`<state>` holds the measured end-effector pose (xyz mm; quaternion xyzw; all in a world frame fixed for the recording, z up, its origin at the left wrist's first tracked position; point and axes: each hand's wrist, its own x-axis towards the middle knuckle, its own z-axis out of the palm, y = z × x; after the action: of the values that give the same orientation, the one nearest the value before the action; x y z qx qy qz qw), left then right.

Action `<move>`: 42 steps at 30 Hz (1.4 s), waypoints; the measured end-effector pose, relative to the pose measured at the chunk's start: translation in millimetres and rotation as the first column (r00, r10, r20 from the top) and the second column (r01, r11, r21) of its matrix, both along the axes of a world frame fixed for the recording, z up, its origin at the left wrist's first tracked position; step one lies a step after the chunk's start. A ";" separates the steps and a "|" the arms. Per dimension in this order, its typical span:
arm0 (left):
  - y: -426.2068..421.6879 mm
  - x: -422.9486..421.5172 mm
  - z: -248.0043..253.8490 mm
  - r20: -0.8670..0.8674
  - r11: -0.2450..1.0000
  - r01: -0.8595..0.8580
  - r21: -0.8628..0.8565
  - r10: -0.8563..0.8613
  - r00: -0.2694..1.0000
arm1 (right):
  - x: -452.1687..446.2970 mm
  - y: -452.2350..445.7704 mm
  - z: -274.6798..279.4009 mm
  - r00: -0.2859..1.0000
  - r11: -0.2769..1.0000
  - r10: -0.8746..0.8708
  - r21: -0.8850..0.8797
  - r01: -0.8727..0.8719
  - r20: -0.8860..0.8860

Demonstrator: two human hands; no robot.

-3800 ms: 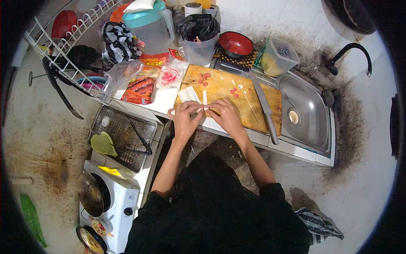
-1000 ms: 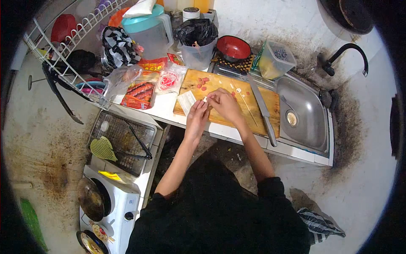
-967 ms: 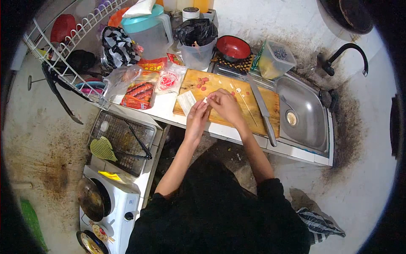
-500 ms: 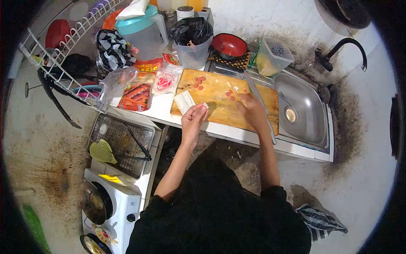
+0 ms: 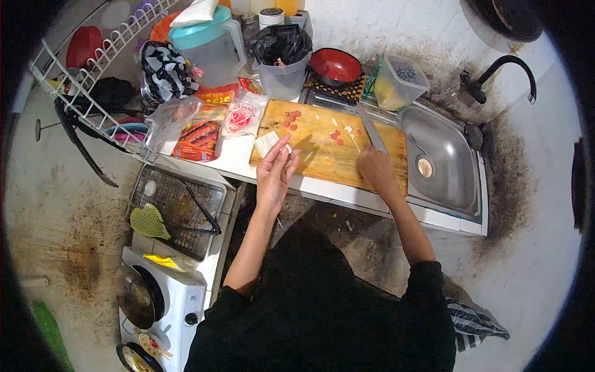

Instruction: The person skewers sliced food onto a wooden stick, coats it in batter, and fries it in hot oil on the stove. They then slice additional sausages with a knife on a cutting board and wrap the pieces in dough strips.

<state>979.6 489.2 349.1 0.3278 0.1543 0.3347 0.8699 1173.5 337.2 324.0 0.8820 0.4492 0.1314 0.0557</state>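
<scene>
My left hand point(image 5: 273, 180) is raised over the front left of the wooden cutting board point(image 5: 316, 164). Its fingertips pinch a small whitish piece point(image 5: 289, 149), partly hidden. Right beside those fingers lies a pale rectangular block point(image 5: 266, 142). My right hand point(image 5: 375, 168) is closed round the handle of a knife point(image 5: 373, 131), whose blade points away across the board. Left of the blade, a thin stick point(image 5: 354, 139) with a white bit at its far end lies on the wood. Red sausage slices point(image 5: 291, 118) are grouped at the back left, with several more point(image 5: 336, 136) near the stick.
A steel sink point(image 5: 449, 167) with a black faucet point(image 5: 508, 68) adjoins the board's right side. Sausage packs point(image 5: 198, 139) and a white bag point(image 5: 243, 116) lie left. Behind stand a red bowl point(image 5: 336, 67) and clear tubs point(image 5: 400, 84). A stove point(image 5: 167, 297) is lower left.
My right hand has come down onto the knife, and the knife has shifted. The stick now rests on the board. My left hand has moved slightly left, its fingers straighter.
</scene>
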 end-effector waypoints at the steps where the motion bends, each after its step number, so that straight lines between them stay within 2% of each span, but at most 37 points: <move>1: 0.9 -0.9 -0.3 0.002 1.000 -0.002 0.000 0.002 1.000 | 2.0 -2.9 -1.0 0.998 0.998 0.056 0.010 -0.056 0.011; 3: 4.9 -2.4 0.8 0.016 0.996 -0.010 0.084 0.008 1.000 | -4.2 -3.8 8.6 0.993 0.993 0.117 0.021 -0.118 0.027; 4: 8.8 -3.3 -1.1 0.021 0.996 -0.018 0.083 0.016 1.000 | -14.2 -5.7 21.3 0.980 0.992 0.041 0.125 -0.017 -0.193; 5: 13.7 -4.7 -5.4 0.018 0.997 -0.021 0.074 0.020 1.000 | -27.5 -7.8 36.5 0.912 0.974 -0.012 0.200 0.103 -0.411; 6: 17.8 -6.9 -8.2 0.012 0.998 -0.022 0.062 0.021 1.000 | -43.2 -11.3 51.2 0.912 0.976 -0.007 0.197 0.096 -0.410; 7: 22.4 -9.2 -8.6 0.012 0.998 -0.027 0.060 0.026 1.000 | -61.2 -15.4 66.1 0.871 0.944 0.092 0.321 0.078 -0.483; 8: 27.9 -11.1 -8.6 0.089 1.000 0.010 -0.001 -0.010 0.996 | -76.8 -18.9 75.8 0.819 0.895 0.196 0.439 0.075 -0.539; 9: 32.3 -12.1 -8.4 0.166 0.997 0.054 -0.058 -0.044 0.985 | -90.1 -21.2 80.7 0.818 0.896 0.196 0.438 0.075 -0.540; 11: 33.7 -14.6 5.0 0.183 0.998 0.040 -0.052 -0.030 0.983 | -108.2 -24.8 84.6 0.738 0.803 0.337 0.588 0.098 -0.584; 13: 33.5 -17.8 23.0 0.077 0.996 -0.088 0.006 0.088 0.993 | -113.2 -27.5 80.2 0.765 0.788 0.374 0.615 0.036 -0.524; 15: 43.0 -21.6 18.5 0.113 0.995 -0.086 0.045 0.080 0.990 | -115.1 -25.4 76.2 0.787 0.769 0.410 0.638 -0.026 -0.462; 17: 47.9 -25.0 19.1 0.077 0.979 -0.073 0.189 0.059 0.995 | -118.0 -21.3 72.6 0.785 0.695 0.469 0.717 -0.046 -0.404; 21: 49.8 -26.7 18.3 0.112 0.953 -0.073 0.296 0.042 0.993 | -120.6 -18.2 77.0 0.759 0.730 0.447 0.684 -0.003 -0.473; 23: 50.0 -28.7 17.7 0.095 0.952 -0.071 0.299 0.044 0.995 | -120.8 -16.3 76.1 0.758 0.695 0.483 0.718 -0.027 -0.439; 28: 45.7 -31.8 21.1 0.034 0.956 -0.082 0.281 0.075 0.997 | -121.7 -16.6 78.7 0.745 0.718 0.480 0.695 -0.031 -0.463; 30: 46.0 -31.7 21.2 0.037 0.943 -0.059 0.328 0.050 0.998 | -122.1 -16.5 78.3 0.737 0.729 0.480 0.684 -0.035 -0.475; 33: 42.8 -31.5 27.6 0.020 0.939 -0.058 0.338 0.054 0.998 | -123.7 -16.1 77.7 0.733 0.714 0.490 0.700 -0.026 -0.473; 35: 41.8 -32.8 30.9 0.013 0.942 -0.065 0.331 0.064 0.998 | -126.9 -15.6 81.3 0.705 0.721 0.460 0.691 0.060 -0.540; 38: 43.1 -34.2 31.7 0.015 0.944 -0.074 0.321 0.073 0.997 | -127.0 -16.8 82.4 0.698 0.737 0.436 0.670 0.086 -0.568; 42: 41.8 -34.3 35.3 -0.005 0.941 -0.049 0.335 0.054 0.999 | -126.5 -16.7 83.4 0.702 0.749 0.442 0.660 0.054 -0.559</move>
<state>945.3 530.9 384.4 0.4689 0.1096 0.3763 0.7915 1047.0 320.5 407.5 0.7743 0.4620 -0.0558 -0.4288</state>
